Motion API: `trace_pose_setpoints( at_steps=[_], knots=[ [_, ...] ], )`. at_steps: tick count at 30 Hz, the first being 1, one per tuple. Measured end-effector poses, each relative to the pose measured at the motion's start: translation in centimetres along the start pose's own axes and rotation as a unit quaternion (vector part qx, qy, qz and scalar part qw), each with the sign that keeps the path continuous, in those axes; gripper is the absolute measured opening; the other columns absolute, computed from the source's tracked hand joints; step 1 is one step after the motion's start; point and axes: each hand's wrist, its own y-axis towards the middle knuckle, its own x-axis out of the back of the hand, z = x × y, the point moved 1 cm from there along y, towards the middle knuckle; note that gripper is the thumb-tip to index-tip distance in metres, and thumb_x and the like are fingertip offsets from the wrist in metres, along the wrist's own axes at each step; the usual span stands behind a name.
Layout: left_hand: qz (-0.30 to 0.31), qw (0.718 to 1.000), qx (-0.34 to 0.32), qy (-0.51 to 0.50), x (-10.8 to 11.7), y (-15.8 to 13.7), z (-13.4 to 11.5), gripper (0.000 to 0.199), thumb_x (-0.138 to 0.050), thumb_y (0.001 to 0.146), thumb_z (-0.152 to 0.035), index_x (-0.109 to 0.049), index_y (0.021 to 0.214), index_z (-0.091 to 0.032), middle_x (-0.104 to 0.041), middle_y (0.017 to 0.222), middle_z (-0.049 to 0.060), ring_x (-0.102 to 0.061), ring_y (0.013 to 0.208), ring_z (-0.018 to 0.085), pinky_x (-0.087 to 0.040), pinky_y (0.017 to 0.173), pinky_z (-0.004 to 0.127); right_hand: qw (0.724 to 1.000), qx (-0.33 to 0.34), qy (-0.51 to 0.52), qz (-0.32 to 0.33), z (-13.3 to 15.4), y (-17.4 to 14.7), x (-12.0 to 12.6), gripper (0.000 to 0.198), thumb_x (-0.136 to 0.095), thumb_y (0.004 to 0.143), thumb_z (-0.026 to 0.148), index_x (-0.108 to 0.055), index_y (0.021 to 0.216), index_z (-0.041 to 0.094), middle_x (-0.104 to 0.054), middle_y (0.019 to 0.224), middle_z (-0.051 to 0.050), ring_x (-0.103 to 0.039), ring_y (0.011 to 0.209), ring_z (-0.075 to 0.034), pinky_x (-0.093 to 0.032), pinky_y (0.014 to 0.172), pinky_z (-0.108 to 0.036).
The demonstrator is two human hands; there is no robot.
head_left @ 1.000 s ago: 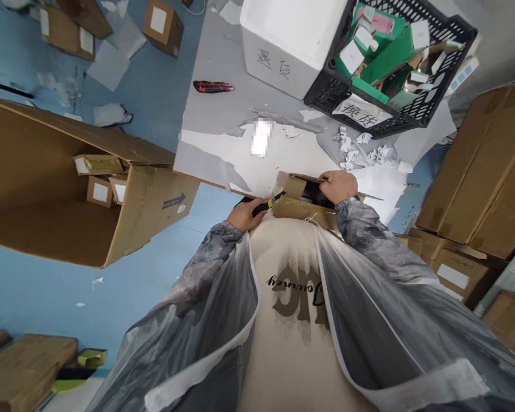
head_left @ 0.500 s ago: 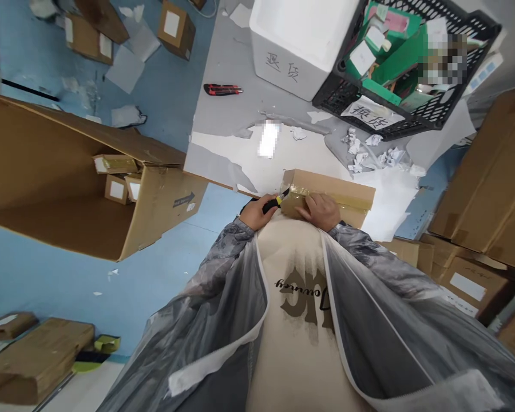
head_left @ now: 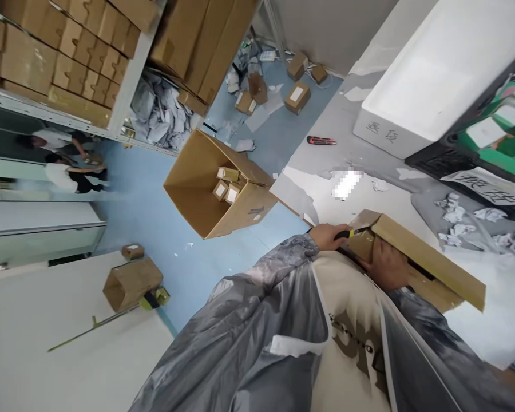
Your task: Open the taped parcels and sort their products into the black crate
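Observation:
My left hand [head_left: 326,236] is closed around a black and yellow utility knife [head_left: 343,234], its blade at the near left corner of a cardboard box [head_left: 433,254]. The box lies at the table's near edge, close to my body. My right hand [head_left: 388,266] grips the box by its side, with fingertips partly hidden at the gap under the flap. A dark slit shows along that flap, right of my hand. What the box contains is hidden.
A red and black utility knife [head_left: 321,141] lies on the grey table beside a white bin [head_left: 395,134] and a black crate [head_left: 433,163]. Crumpled paper [head_left: 455,212] sits right. A large open carton [head_left: 257,209] holding small boxes stands left. Two people are far left.
My view has swung left, bringing shelves and people into sight. The box's flap has lifted, opening a dark gap, and my right hand has moved into it. The left hand still holds the knife.

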Motion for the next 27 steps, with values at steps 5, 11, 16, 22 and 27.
trace_pose_setpoints(
  at_steps=[5,11,16,22,27],
  knots=[
    [0.073,0.997,-0.034,-0.010,0.9,-0.2,1.7,0.059,-0.069,0.118,-0.037,-0.072,0.176,-0.027,-0.092,0.145,0.012,-0.091,0.128,0.031,-0.072,0.114,0.042,0.993,-0.080,-0.046,0.080,2.6,1.3,0.2,0.064,-0.081,0.095,0.052,-0.080,0.152,0.025,-0.088,0.131,-0.029,-0.084,0.123,-0.056,-0.070,0.105,-0.067],
    [0.061,0.996,-0.034,-0.056,-0.8,-1.4,3.6,0.053,-0.071,0.115,-0.037,-0.077,0.166,-0.025,-0.087,0.159,0.009,-0.088,0.140,0.030,-0.068,0.124,0.040,0.988,-0.138,-0.052,0.044,2.9,3.3,2.2,0.047,-0.079,0.108,0.052,-0.080,0.135,0.015,-0.085,0.126,-0.029,-0.079,0.120,-0.047,-0.061,0.101,-0.051],
    [0.041,0.998,-0.021,-0.031,0.3,-0.8,4.9,0.051,-0.076,0.116,-0.044,-0.080,0.163,-0.028,-0.091,0.150,0.008,-0.092,0.128,0.031,-0.071,0.114,0.038,0.997,-0.039,-0.050,0.034,2.8,4.8,3.7,0.035,-0.084,0.113,0.049,-0.080,0.130,0.019,-0.084,0.137,-0.025,-0.074,0.127,-0.043,-0.058,0.101,-0.049],
    [0.048,0.998,-0.005,-0.034,1.9,0.3,4.8,0.056,-0.077,0.112,-0.051,-0.082,0.162,-0.026,-0.095,0.115,0.006,-0.091,0.099,0.030,-0.071,0.094,0.036,0.996,-0.068,0.012,0.059,2.4,0.9,4.8,0.049,-0.069,0.124,0.061,-0.092,0.121,0.017,-0.091,0.123,-0.020,-0.082,0.118,-0.037,-0.060,0.094,-0.043],
    [0.026,0.990,-0.006,-0.141,3.6,-0.1,4.9,0.072,-0.069,0.113,-0.071,-0.073,0.166,-0.023,-0.083,0.084,-0.001,-0.068,0.058,0.018,-0.058,0.065,0.029,0.975,-0.133,0.159,0.079,-2.3,-3.8,4.8,0.076,-0.040,0.130,0.065,-0.100,0.116,0.023,-0.096,0.124,-0.015,-0.088,0.131,-0.036,-0.071,0.115,-0.050]
  ],
)
